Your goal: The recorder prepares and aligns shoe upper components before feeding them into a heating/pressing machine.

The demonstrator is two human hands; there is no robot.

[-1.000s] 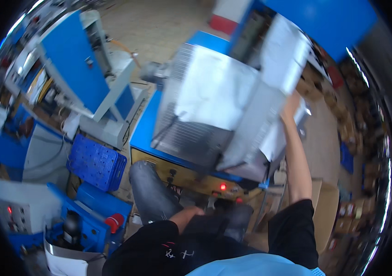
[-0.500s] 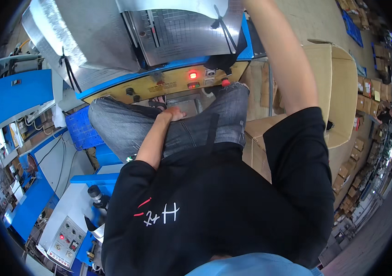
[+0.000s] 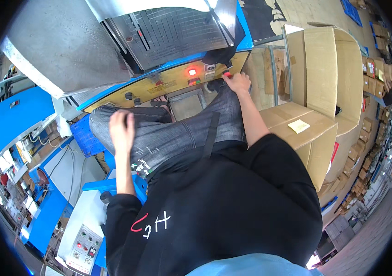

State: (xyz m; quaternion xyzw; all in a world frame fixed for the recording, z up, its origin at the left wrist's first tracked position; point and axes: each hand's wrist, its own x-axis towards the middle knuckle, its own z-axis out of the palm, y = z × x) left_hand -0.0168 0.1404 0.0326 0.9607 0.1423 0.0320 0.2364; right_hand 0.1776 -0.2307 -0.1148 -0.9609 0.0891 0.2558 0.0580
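Note:
My right hand (image 3: 238,83) is at the right end of the machine's yellow front panel (image 3: 152,87). Its thumb side touches the red button (image 3: 226,73), with the fingers bent beside it. Above my left thigh my left hand (image 3: 122,131) is raised, its fingers partly bent and apart, with nothing visible in them. A red lamp (image 3: 192,72) glows on the panel, above a small switch. Behind the panel lies the machine's metal bed (image 3: 173,34), marked with a grid of lines.
A large metal cover (image 3: 62,41) stands at the machine's left. Open cardboard boxes (image 3: 318,73) are to my right, one bearing a yellow note (image 3: 298,126). To my left are a blue crate (image 3: 88,138) and another machine's control box (image 3: 84,250).
My right arm has come down from the far right of the machine to the red button. My left hand has lifted from between my thighs and moved left. The view has shifted slightly.

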